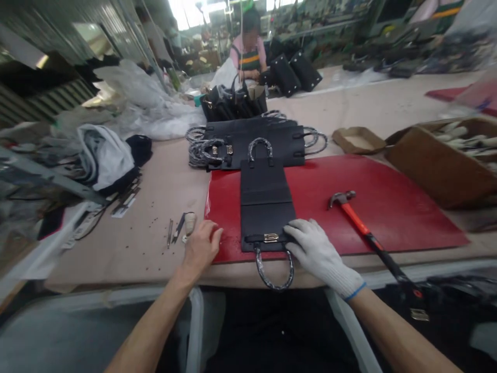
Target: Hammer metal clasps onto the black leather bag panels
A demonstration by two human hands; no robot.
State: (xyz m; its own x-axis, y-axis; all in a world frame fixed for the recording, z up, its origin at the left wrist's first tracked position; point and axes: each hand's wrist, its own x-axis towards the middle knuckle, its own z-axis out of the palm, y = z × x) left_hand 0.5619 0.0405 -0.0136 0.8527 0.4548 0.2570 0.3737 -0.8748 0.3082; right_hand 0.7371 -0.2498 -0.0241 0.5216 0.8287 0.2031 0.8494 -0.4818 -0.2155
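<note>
A black bag panel with a gold clasp and two wrapped handles lies flat on a red mat. My right hand, in a white glove, rests on the panel's lower right corner with its fingers stretched out. Bare, my left hand is at the mat's left edge, left of the panel, its fingers curved and apart with nothing between them. A hammer with a red and black handle lies on the right part of the mat, its grip reaching past the table's front edge.
More black panels are stacked behind the mat. Small tools lie left of my left hand. Cardboard boxes stand at the right. Plastic wrap and cloth crowd the left. Across the table sits a person near black bags.
</note>
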